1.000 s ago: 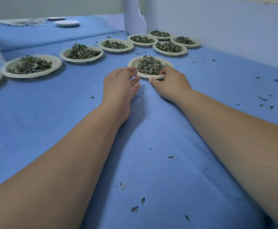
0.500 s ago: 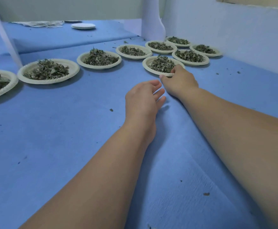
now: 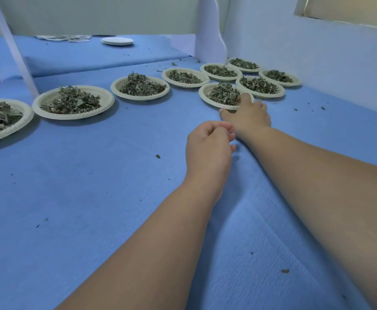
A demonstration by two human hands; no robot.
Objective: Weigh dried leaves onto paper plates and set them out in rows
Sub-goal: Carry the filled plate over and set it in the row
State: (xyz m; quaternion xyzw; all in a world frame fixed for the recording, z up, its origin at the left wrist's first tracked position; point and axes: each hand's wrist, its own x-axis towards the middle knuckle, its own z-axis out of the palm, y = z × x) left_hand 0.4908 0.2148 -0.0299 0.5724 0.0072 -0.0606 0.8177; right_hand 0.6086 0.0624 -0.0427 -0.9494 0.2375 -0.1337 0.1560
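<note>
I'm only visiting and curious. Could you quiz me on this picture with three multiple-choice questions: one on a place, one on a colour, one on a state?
1. Where is the right hand?
A) on the rim of a leaf-filled plate
B) inside a bucket
C) on a keyboard

2. What colour is the cloth?
A) red
B) blue
C) yellow

3. The left hand is:
A) holding a plate
B) touching no plate
C) wearing a glove

Answers: 1 A, its fingers curl over the plate's near rim; 2 B, it is blue all over; 3 B, it is apart from every plate, fingers loosely curled.
</note>
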